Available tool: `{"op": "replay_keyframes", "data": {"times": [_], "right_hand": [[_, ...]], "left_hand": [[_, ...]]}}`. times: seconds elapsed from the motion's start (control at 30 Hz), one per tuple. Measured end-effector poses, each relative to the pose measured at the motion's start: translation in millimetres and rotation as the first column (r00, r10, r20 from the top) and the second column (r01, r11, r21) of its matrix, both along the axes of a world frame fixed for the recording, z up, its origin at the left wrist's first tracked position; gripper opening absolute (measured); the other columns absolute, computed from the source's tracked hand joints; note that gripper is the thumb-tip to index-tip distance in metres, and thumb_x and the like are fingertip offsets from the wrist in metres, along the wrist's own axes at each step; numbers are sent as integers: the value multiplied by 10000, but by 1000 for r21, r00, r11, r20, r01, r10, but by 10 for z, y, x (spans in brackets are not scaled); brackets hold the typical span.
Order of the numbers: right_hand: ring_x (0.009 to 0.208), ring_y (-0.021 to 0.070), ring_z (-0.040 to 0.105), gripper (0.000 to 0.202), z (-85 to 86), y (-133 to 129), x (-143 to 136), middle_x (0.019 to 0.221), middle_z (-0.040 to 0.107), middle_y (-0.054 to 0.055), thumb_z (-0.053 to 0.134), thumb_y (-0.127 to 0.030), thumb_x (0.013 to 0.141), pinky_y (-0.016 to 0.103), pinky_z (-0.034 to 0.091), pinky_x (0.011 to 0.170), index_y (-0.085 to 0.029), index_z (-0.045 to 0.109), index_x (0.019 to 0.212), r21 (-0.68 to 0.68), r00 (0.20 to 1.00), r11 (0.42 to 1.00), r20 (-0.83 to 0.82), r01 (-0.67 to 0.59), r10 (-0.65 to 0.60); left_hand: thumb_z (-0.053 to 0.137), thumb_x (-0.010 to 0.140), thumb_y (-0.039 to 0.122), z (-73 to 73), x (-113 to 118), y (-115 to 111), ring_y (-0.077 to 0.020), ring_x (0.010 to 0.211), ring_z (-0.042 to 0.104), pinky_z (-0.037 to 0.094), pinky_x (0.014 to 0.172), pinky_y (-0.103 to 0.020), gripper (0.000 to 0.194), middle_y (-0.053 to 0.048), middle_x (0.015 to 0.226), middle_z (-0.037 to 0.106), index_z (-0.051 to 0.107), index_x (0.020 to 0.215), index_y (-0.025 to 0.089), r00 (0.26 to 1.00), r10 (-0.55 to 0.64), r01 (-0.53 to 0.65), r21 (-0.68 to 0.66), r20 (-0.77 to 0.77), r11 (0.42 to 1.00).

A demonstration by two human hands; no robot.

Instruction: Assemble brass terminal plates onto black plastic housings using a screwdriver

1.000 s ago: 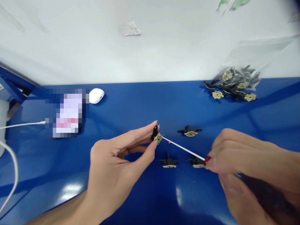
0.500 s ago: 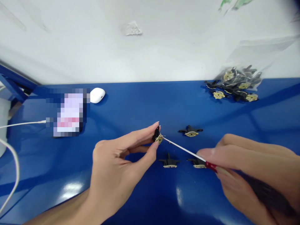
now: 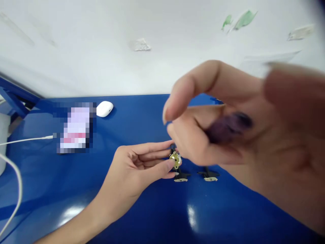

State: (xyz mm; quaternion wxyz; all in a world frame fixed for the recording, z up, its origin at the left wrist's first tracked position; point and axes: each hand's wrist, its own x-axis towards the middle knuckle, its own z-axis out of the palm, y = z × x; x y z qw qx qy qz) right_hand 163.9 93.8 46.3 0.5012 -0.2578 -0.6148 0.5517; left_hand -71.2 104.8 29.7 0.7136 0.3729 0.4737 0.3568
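Between its thumb and fingertips my left hand [image 3: 139, 171] pinches a small black part with a round brass-coloured disc [image 3: 175, 161], the disc turned toward me. My right hand [image 3: 261, 142] is close to the camera, blurred, with its fingers curled. A dark screwdriver handle [image 3: 230, 127] lies in its palm; the shaft is hidden. The right hand's lower fingers overlap the view just beside the held part. Under the left fingertips stands another black part with a disc [image 3: 181, 177]. A similar black part [image 3: 210, 175] stands to its right.
A phone [image 3: 76, 128] with a blurred-out screen lies on the blue table [image 3: 142, 118] at left, with a white cable [image 3: 27, 140] running to it. A white earbud case [image 3: 105, 108] is beside it. Behind the table rises a white wall [image 3: 101, 44].
My right hand has lifted up toward the camera, taking the screwdriver tip off the held part. My left hand has turned the disc toward me. The right hand now hides the bagged parts.
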Motion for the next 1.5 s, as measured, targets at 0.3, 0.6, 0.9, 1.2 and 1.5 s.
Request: {"op": "replay_keyframes", "data": {"times": [0.3, 0.6, 0.9, 1.2, 1.5], "right_hand": [[790, 217, 792, 457, 377, 456, -453, 857, 788, 2, 841, -711, 1035, 321, 646, 611, -284, 770, 1178, -69, 960, 972, -191, -223, 206], [752, 185, 451, 622, 375, 594, -330, 853, 527, -9, 527, -861, 1129, 336, 509, 668, -315, 817, 1063, 34, 961, 960, 37, -277, 276], [807, 233, 674, 626, 369, 468, -385, 889, 706, 14, 649, -895, 1054, 409, 537, 746, -324, 822, 1246, 28, 934, 944, -136, -330, 330], [791, 166, 724, 408, 282, 515, -374, 804, 734, -40, 749, -669, 1110, 291, 570, 701, -262, 750, 1080, -174, 888, 910, -348, -376, 300], [758, 173, 487, 492, 315, 546, -368, 819, 582, -29, 688, -725, 1094, 340, 508, 736, -275, 744, 903, -44, 908, 917, -167, -396, 384]], "left_hand": [[1046, 952, 264, 50, -50, 83, -256, 1048, 908, 771, 823, -237, 93, -55, 1019, 912, 974, 973, 210, 988, -103, 116, -112, 111, 987], [1087, 890, 242, 43, -22, 83, -260, 1035, 921, 749, 797, -221, 179, -75, 1080, 962, 994, 1042, 257, 995, -81, 90, -147, 63, 985], [984, 949, 181, 0, -76, 101, -231, 985, 868, 710, 843, -264, 124, -40, 926, 895, 941, 844, 231, 991, -134, 135, -48, 23, 990], [1068, 866, 183, -30, -46, 98, -256, 1005, 921, 741, 924, -298, 117, -35, 930, 929, 967, 903, 230, 992, -109, 117, -159, 58, 980], [1047, 881, 136, 6, -40, 44, -228, 961, 921, 701, 747, -188, 165, -53, 976, 945, 990, 995, 242, 988, -141, 151, -180, 63, 972]]}}
